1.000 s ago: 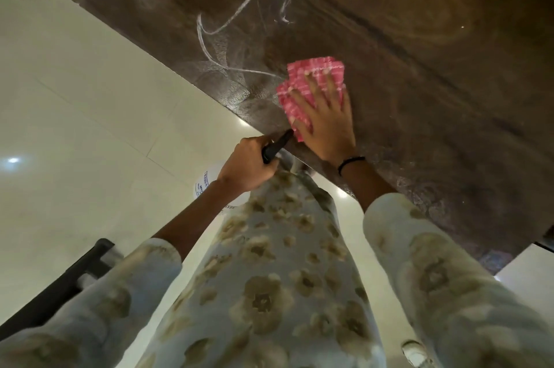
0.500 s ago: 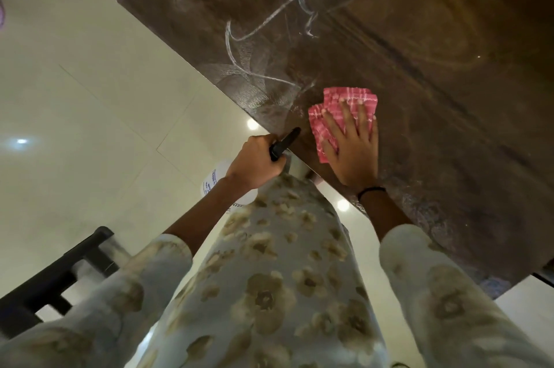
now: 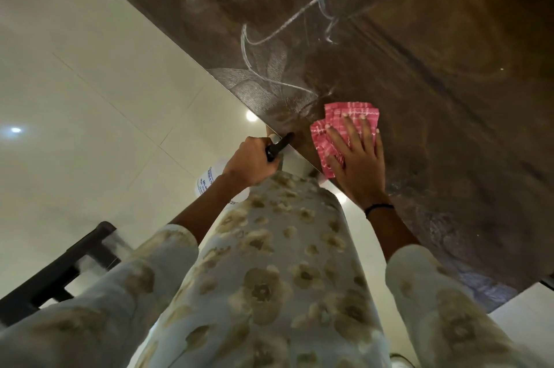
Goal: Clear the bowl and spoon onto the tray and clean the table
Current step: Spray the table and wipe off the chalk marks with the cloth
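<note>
Single head-worn view, steeply downward, close over the table (image 3: 419,98) edge

Glossy cream floor tiles (image 3: 90,74) mirroring ceiling lights, beside a dark wood-grain tabletop (image 3: 434,68) streaked with white smears; black chair frame (image 3: 54,274) at lower left.

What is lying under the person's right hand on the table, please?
A folded pink checked cloth lies under the right hand, whose straight fingers press it flat on the dark table near its edge. The hand covers the cloth's middle, and the tabletop beneath it is hidden.
</note>
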`<state>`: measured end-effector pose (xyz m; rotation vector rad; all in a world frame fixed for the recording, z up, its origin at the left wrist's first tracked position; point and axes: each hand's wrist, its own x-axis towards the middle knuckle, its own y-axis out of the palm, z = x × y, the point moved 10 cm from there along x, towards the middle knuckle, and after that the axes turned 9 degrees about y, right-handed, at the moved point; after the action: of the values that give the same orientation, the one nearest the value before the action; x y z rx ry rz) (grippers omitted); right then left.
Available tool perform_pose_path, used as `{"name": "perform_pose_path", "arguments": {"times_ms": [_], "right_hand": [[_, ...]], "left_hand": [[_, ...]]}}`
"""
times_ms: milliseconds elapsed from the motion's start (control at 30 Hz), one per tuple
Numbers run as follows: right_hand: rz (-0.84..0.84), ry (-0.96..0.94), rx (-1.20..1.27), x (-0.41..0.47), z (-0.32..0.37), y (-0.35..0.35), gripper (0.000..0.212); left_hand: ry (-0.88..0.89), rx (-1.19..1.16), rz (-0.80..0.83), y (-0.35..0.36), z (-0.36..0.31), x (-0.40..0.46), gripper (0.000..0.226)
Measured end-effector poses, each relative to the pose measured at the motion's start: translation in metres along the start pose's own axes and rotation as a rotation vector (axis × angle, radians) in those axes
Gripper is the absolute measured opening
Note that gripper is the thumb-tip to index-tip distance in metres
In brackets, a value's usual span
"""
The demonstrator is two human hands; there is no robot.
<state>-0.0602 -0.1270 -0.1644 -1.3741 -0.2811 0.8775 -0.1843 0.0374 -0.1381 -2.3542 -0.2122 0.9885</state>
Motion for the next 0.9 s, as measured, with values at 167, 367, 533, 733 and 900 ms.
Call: {"name": "perform_pose_path", "arguments": {"times_ms": [167,367,533,733,900], "right_hand": [[0.012,-0.006,-0.013,0.011,0.003,0.001,0.056],[0.016,-0.062,-0.061,0.029,0.009,0.000,0.057],[0.020,-0.041,-0.071,0.062,0.045,-0.005,0.057],[0.009,-0.244,-0.032,0.079,0.122,0.003,0.052],[0.075,-0.463,-0.104,0.054,0.102,0.009,0.054]], "left_hand": [[-0.032,-0.005,0.011,-0.010,0.016,0.004,0.016],[-0.044,0.020,0.027,-0.024,0.025,0.012,0.013],[-0.054,-0.016,-0.007,-0.044,0.032,0.020,0.016],[-0.017,-0.041,-0.086,-0.065,0.036,0.024,0.026],[0.001,-0.029,-0.097,-0.083,0.035,0.033,0.030]]}}
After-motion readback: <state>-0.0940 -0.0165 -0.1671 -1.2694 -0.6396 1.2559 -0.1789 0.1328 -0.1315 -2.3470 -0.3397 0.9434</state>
